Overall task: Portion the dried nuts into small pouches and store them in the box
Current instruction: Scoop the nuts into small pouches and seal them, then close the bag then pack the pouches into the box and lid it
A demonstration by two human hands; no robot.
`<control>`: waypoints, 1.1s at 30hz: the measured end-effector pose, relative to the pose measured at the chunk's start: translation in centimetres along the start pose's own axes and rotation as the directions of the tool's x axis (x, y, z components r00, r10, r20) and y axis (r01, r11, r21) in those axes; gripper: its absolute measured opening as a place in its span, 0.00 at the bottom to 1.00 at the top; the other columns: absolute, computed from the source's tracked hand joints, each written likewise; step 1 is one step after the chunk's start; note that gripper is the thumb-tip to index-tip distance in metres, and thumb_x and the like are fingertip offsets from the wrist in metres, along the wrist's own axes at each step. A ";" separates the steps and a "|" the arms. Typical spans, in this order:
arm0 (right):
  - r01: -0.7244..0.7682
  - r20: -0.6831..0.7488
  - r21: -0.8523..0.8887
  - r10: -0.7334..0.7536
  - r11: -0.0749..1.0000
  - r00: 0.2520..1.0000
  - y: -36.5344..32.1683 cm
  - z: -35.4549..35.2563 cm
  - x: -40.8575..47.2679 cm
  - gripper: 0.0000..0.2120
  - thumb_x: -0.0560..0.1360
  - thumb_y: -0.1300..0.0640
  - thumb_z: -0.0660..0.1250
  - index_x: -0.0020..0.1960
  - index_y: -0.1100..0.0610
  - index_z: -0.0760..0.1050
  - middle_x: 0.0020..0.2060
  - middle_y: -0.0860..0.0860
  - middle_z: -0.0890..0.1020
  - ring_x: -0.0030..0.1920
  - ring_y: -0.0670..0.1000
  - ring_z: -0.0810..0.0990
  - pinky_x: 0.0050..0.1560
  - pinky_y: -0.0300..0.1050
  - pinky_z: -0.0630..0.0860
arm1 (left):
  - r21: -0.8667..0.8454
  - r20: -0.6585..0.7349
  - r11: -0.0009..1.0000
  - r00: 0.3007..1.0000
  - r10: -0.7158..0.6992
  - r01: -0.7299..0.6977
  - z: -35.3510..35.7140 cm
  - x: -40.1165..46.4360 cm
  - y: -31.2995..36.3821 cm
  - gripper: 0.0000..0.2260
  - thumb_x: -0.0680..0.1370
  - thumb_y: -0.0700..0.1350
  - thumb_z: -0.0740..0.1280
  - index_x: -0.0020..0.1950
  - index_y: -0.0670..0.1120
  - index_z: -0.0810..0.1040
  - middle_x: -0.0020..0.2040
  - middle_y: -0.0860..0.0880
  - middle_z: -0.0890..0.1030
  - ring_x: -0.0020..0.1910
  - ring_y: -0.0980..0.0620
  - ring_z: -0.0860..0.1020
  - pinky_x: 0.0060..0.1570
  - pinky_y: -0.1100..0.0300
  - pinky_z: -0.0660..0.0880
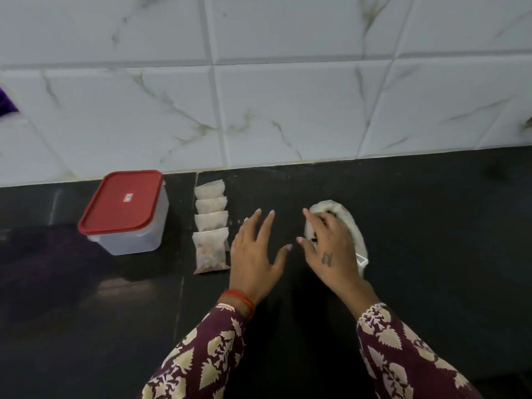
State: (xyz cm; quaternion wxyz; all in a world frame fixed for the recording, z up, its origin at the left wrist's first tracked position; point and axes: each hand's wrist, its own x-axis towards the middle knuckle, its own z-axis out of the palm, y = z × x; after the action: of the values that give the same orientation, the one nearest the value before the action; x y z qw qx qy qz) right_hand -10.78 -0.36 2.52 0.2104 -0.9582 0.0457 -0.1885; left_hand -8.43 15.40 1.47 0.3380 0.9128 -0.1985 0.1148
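Portioning done: four filled pouches [211, 226] lined up. Right hand [328, 249] resting on nut bag [349, 223], fingers spread; left hand [253, 254] open, empty. Next: unlid red-lidded box [123, 211].

Four filled pouches [211, 226] (in a row), one lidded box [125, 211], one white bag [349, 226].

Red lid [122, 201]; maroon leaf-print sleeves [201, 358]; blk counter [431, 254]

A single head-worn camera looks forward and down, close over a dark counter [403, 197]. A tiled wall [288, 96] fills the upper frame.
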 end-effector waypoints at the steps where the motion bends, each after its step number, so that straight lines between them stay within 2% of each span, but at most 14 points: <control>1: -0.015 -0.030 -0.064 0.013 0.998 0.999 1.3 -0.6 -0.3 0.25 0.73 0.54 0.69 0.69 0.56 0.70 0.61 0.56 0.75 0.62 0.56 0.73 0.60 0.52 0.72 | 0.041 0.039 0.999 0.999 0.015 -0.016 0.9 0.0 0.8 0.33 0.73 0.64 0.57 0.75 0.52 0.60 0.75 0.46 0.61 0.75 0.43 0.59 0.70 0.42 0.59; 4: -0.106 0.007 -0.202 0.110 0.974 0.994 4.5 -1.6 -1.1 0.27 0.73 0.53 0.69 0.70 0.55 0.68 0.64 0.56 0.73 0.64 0.58 0.71 0.58 0.55 0.71 | 0.144 0.197 0.986 0.979 0.058 -0.088 3.6 0.1 2.3 0.37 0.71 0.69 0.50 0.77 0.57 0.53 0.78 0.49 0.52 0.77 0.44 0.49 0.72 0.40 0.46; 8: -0.174 0.139 -0.334 0.231 0.926 0.963 6.7 -2.2 -1.5 0.25 0.76 0.46 0.64 0.70 0.51 0.65 0.63 0.51 0.73 0.62 0.53 0.71 0.57 0.47 0.70 | 0.274 0.367 0.954 0.930 0.016 -0.125 6.2 -0.1 2.7 0.42 0.66 0.74 0.42 0.77 0.58 0.44 0.79 0.51 0.43 0.77 0.46 0.40 0.71 0.40 0.36; 12: -0.186 0.184 -0.350 0.263 0.918 0.947 6.9 -2.1 -1.1 0.17 0.76 0.46 0.64 0.62 0.50 0.72 0.54 0.49 0.79 0.55 0.52 0.73 0.51 0.45 0.69 | 0.303 0.429 0.940 0.903 0.012 -0.157 7.5 -0.4 3.1 0.49 0.60 0.79 0.30 0.77 0.57 0.42 0.79 0.52 0.45 0.77 0.47 0.40 0.71 0.41 0.33; 16: -0.205 0.245 -0.325 0.292 0.923 0.925 6.8 -2.4 -0.4 0.11 0.75 0.50 0.66 0.55 0.53 0.76 0.49 0.50 0.80 0.51 0.50 0.75 0.48 0.43 0.73 | 0.303 0.445 0.933 0.895 0.041 -0.193 8.0 -0.4 3.8 0.48 0.61 0.77 0.28 0.77 0.57 0.45 0.79 0.52 0.46 0.77 0.48 0.41 0.71 0.43 0.30; 20: -0.259 0.192 -0.221 0.302 0.940 0.934 7.8 -3.3 -0.2 0.09 0.77 0.52 0.64 0.55 0.49 0.79 0.47 0.47 0.82 0.49 0.48 0.79 0.43 0.40 0.74 | 0.279 0.417 0.941 0.907 0.061 -0.192 8.2 0.0 4.9 0.44 0.65 0.76 0.33 0.77 0.56 0.50 0.79 0.52 0.49 0.77 0.48 0.44 0.72 0.45 0.31; 23: -0.369 0.169 -0.018 0.366 0.929 0.915 9.3 -5.1 0.1 0.11 0.75 0.52 0.67 0.56 0.46 0.79 0.49 0.44 0.83 0.50 0.46 0.81 0.47 0.41 0.76 | 0.252 0.370 0.944 0.923 0.108 -0.212 8.7 0.7 5.9 0.42 0.67 0.75 0.36 0.77 0.57 0.53 0.78 0.52 0.52 0.77 0.47 0.48 0.73 0.44 0.34; 26: -0.435 0.092 0.152 0.426 0.887 0.900 11.7 -6.9 0.2 0.11 0.73 0.52 0.70 0.56 0.48 0.80 0.47 0.44 0.84 0.47 0.44 0.81 0.49 0.42 0.77 | 0.235 0.353 0.943 0.925 0.143 -0.235 9.6 1.6 7.4 0.42 0.67 0.76 0.36 0.76 0.58 0.55 0.78 0.52 0.53 0.77 0.48 0.48 0.73 0.44 0.35; 29: -0.494 0.024 0.206 0.500 0.845 0.866 15.2 -7.7 -0.3 0.12 0.72 0.54 0.72 0.55 0.50 0.81 0.46 0.45 0.84 0.46 0.44 0.81 0.46 0.39 0.75 | 0.221 0.361 0.942 0.919 0.161 -0.252 10.8 2.5 8.9 0.42 0.67 0.76 0.37 0.77 0.57 0.54 0.78 0.52 0.53 0.77 0.48 0.46 0.71 0.47 0.31; 31: -0.538 -0.007 0.257 0.559 0.803 0.829 17.5 -7.8 -1.1 0.11 0.71 0.54 0.72 0.54 0.51 0.81 0.45 0.45 0.84 0.44 0.43 0.79 0.41 0.34 0.71 | 0.209 0.368 0.944 0.915 0.166 -0.255 11.8 2.9 9.7 0.43 0.67 0.76 0.37 0.77 0.57 0.54 0.78 0.52 0.52 0.77 0.48 0.46 0.72 0.46 0.34; 33: -0.578 -0.039 0.289 0.613 0.763 0.789 19.4 -7.6 -2.1 0.11 0.72 0.55 0.72 0.54 0.51 0.81 0.44 0.46 0.84 0.45 0.45 0.80 0.41 0.34 0.70 | 0.223 0.380 0.940 0.911 0.161 -0.259 12.7 3.1 10.3 0.43 0.66 0.76 0.35 0.76 0.58 0.53 0.78 0.52 0.52 0.77 0.48 0.46 0.73 0.44 0.36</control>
State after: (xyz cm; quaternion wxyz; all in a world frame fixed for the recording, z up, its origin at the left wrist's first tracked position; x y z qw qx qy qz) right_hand -15.72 -20.56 0.02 0.3805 -0.8427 0.3364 -0.1784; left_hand -9.20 -0.99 -1.04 0.1551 0.9286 -0.3369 0.0092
